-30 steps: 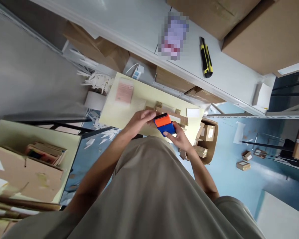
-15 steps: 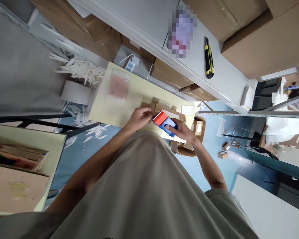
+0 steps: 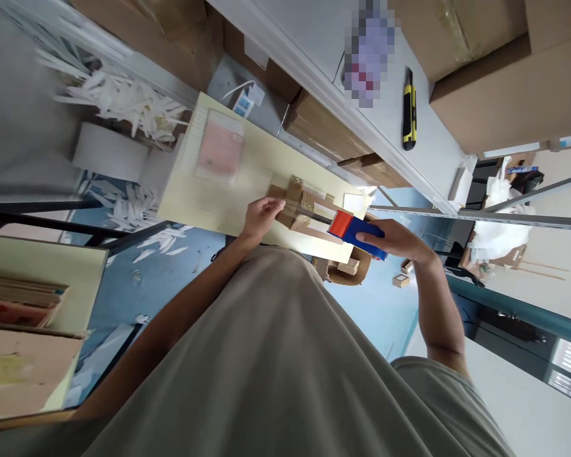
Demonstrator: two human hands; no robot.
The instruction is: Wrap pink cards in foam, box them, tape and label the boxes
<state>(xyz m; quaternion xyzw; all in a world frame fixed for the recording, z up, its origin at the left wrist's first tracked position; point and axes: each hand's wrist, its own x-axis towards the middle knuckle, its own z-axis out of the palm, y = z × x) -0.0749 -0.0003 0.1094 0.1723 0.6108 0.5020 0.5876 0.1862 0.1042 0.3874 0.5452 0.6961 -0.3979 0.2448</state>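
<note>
My right hand [image 3: 402, 240] is wrapped round a blue and red tape dispenser [image 3: 359, 233], its red end pointing left. From that end a strip of clear packing tape [image 3: 307, 214] appears to stretch to my left hand [image 3: 262, 217], whose thumb and fingers are pinched at its far end. Under the strip lies a small brown cardboard box [image 3: 297, 193] on the pale yellow table [image 3: 181, 197]. The tape is thin and hard to make out against the cardboard.
A pink sheet or packet [image 3: 220, 149] lies at the table's left. Above is a grey shelf [image 3: 385, 133] with a yellow-black utility knife [image 3: 410, 111] and large cartons [image 3: 509, 95]. An open carton [image 3: 361, 270] stands below the table's right end.
My right hand has moved right with the tape dispenser, away from my left hand, drawing out tape between them. The left hand stays close to the box. The view has shifted slightly.
</note>
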